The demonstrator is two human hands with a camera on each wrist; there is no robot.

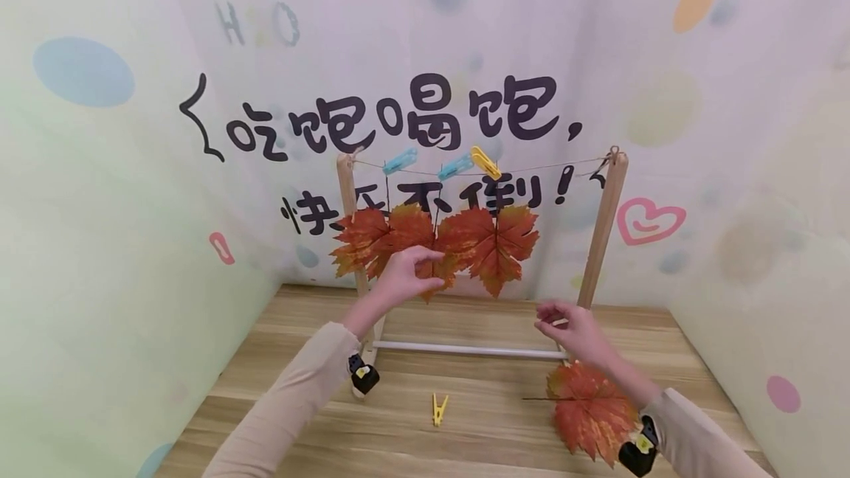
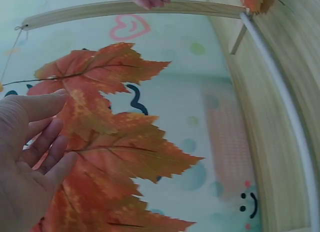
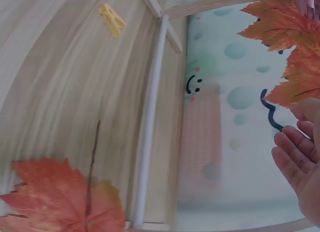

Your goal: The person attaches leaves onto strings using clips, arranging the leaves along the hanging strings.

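Note:
Three orange-red artificial maple leaves hang by their stems; the right-hand leaf (image 1: 496, 248) shows whole, while the others overlap. Two blue clothespins, one at the left (image 1: 400, 161) and one nearer the middle (image 1: 456, 166), and a yellow clothespin (image 1: 486, 163) sit on the twine (image 1: 551, 166). In front of the leaves is my left hand (image 1: 406, 275), fingers loosely bent and gripping nothing; whether it touches a leaf I cannot tell. My right hand (image 1: 576, 330) hovers near the right post, holding nothing, above another maple leaf (image 1: 591, 411) lying on the table.
A wooden frame, with a right post (image 1: 603, 231) and a white crossbar (image 1: 465, 350), stands on the wood-grain table (image 1: 299, 389). A loose yellow clothespin (image 1: 439, 410) lies in front of it. Behind hangs a printed cloth backdrop (image 1: 425, 35).

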